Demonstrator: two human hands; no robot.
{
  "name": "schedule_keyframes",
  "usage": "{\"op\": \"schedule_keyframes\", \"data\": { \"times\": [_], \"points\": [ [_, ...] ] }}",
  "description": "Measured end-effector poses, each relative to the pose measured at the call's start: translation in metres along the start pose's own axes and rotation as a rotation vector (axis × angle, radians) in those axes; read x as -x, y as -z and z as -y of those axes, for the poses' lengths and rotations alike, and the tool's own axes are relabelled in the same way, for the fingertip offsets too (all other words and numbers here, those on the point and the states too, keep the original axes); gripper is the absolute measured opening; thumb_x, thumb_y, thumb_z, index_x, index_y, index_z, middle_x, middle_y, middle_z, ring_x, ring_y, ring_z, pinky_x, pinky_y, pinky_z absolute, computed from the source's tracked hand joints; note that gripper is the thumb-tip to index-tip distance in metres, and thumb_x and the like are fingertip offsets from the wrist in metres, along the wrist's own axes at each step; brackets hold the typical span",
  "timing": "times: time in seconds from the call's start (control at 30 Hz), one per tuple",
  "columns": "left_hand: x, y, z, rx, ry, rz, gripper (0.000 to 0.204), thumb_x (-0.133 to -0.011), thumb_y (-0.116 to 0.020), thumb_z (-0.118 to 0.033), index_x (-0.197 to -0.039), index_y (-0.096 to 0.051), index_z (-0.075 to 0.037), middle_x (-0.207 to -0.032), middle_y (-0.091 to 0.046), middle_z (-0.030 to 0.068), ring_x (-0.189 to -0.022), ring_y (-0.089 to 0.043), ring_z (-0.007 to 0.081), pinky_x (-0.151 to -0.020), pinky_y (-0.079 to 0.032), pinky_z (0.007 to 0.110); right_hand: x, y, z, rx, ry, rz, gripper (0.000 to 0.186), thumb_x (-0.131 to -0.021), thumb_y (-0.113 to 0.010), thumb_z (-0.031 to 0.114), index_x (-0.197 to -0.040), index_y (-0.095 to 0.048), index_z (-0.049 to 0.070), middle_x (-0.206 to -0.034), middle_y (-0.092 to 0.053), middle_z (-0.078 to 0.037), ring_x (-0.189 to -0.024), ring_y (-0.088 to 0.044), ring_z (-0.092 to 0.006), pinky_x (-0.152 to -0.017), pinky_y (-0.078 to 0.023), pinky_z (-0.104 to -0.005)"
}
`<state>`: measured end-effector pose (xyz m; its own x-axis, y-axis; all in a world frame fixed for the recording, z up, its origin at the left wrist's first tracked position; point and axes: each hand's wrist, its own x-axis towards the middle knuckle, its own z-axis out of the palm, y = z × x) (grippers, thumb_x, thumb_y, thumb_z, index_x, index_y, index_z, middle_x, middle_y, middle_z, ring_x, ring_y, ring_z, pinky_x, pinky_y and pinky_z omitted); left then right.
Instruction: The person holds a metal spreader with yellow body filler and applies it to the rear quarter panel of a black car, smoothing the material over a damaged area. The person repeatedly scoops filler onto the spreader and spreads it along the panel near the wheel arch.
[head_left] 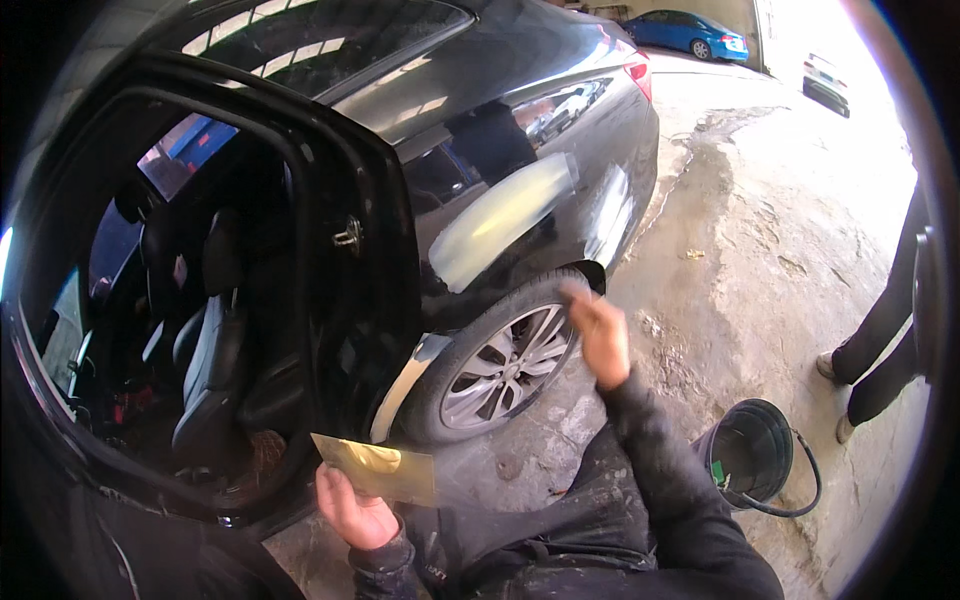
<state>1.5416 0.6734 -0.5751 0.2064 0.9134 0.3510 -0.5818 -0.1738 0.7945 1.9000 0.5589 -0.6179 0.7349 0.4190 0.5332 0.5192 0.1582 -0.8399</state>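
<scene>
My left hand (355, 512) grips the lower left edge of a thin, flat rectangular sheet (412, 485). A smear of yellow putty (372, 456) lies on the sheet's upper face. My right hand (604, 345) is raised in front of the rear wheel (508, 365), just below the wheel arch. Motion blurs its fingers, and whether they hold anything cannot be made out. Behind both hands stands a black car (440, 100). A long pale yellow filler patch (500, 222) covers part of its rear quarter panel. Another pale patch (408, 385) edges the front of the wheel arch.
At left the car's rear door opening (350, 300) shows the seats (205, 330). A black bucket (750, 450) with a curved handle stands on the concrete floor (740, 250) to my right. A person's legs (885, 310) are at far right. A blue car (685, 35) is parked beyond.
</scene>
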Motion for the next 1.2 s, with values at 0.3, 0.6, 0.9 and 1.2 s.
{"op": "schedule_keyframes", "data": {
  "times": [0.3, 0.6, 0.9, 1.2],
  "points": [
    [0.023, 0.024, 0.001, -0.021, 0.086, -0.052, 0.03, -0.106, -0.055, -0.018, -0.128, -0.055, 0.003, -0.118, -0.066, 0.0098, -0.104, -0.065, 0.0184, -0.091, -0.053, 0.032, -0.124, -0.051, -0.005, 0.296, 0.199, -0.496, 0.032, -0.101, -0.054, 0.01, -0.131, -0.065, 0.007, -0.114, -0.07, -0.019, -0.1, -0.067, -0.0352, -0.089, -0.053, -0.0404],
    [0.015, 0.026, 0.003, -0.06, -0.009, -0.075, 0.03, -0.107, -0.054, -0.02, -0.126, -0.056, 0.002, -0.115, -0.066, 0.0103, -0.104, -0.064, 0.0187, -0.091, -0.051, 0.032, 0.084, -0.129, 0.114, -0.021, 0.311, 0.307, 0.042, -0.092, -0.059, -0.001, -0.133, -0.065, 0.005, -0.123, -0.069, -0.017, -0.117, -0.064, -0.0362, -0.102, -0.048, -0.042],
    [0.017, 0.04, 0.016, -0.157, 0.013, -0.124, 0.028, -0.106, -0.056, -0.017, -0.124, -0.057, 0.004, -0.113, -0.067, 0.0096, -0.101, -0.064, 0.0165, -0.091, -0.05, 0.03, 0.135, -0.078, 0.093, -0.374, -0.064, 0.893, 0.045, -0.089, -0.063, -0.006, -0.134, -0.063, 0.001, -0.139, -0.063, -0.016, -0.135, -0.056, -0.0322, -0.113, -0.044, -0.0425],
    [0.011, 0.015, 0.006, -0.163, -0.125, -0.227, 0.026, -0.108, -0.051, -0.019, -0.125, -0.051, 0.001, -0.113, -0.065, 0.0134, -0.1, -0.065, 0.0196, -0.084, -0.056, 0.034, 0.145, -0.076, 0.048, -0.783, -0.881, -0.067, 0.025, -0.099, -0.057, 0.008, -0.121, -0.064, -0.002, -0.108, -0.071, -0.007, -0.1, -0.066, -0.0151, -0.09, -0.051, -0.03]
  ]
}}
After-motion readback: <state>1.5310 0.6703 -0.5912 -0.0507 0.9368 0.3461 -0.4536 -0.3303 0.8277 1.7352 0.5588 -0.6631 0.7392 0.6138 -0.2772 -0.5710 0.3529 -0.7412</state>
